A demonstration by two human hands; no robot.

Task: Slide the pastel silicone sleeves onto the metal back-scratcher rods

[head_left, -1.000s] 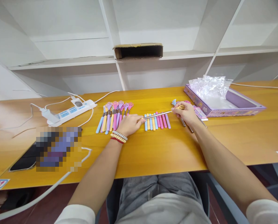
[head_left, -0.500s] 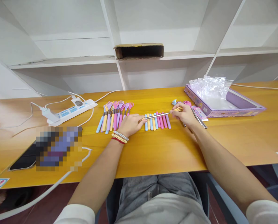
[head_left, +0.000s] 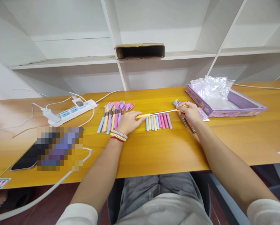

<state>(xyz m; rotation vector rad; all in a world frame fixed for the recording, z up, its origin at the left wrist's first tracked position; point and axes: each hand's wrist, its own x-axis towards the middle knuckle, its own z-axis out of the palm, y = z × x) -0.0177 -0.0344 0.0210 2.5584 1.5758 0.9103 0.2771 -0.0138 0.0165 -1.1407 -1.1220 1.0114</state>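
A telescopic back scratcher [head_left: 163, 112] with a yellow handle and metal rod is stretched between my two hands. My left hand [head_left: 129, 121] is closed around the yellow handle. At the other end my right hand [head_left: 189, 113] pinches the yellow claw head, which its fingers partly cover. Below the rod lies a row of loose coloured handles [head_left: 162, 121] in blue, yellow, pink and purple. Left of my left hand, several back scratchers [head_left: 111, 117] with handles lie side by side, claws away from me. Under my right hand are metal rods [head_left: 184, 122] with coloured claw heads [head_left: 175, 102], partly hidden.
A purple box tray [head_left: 238, 114] holding clear plastic bags [head_left: 215, 89] stands at the right. On the left are a white power strip [head_left: 71, 112] with cables and a phone [head_left: 24, 157] beside a blurred patch. White shelves with a cardboard box [head_left: 141, 51] rise behind the table.
The yellow handle now shows at the rod's left end, in my left hand. My right hand has moved slightly right with the claw end, and more of the handle is exposed.
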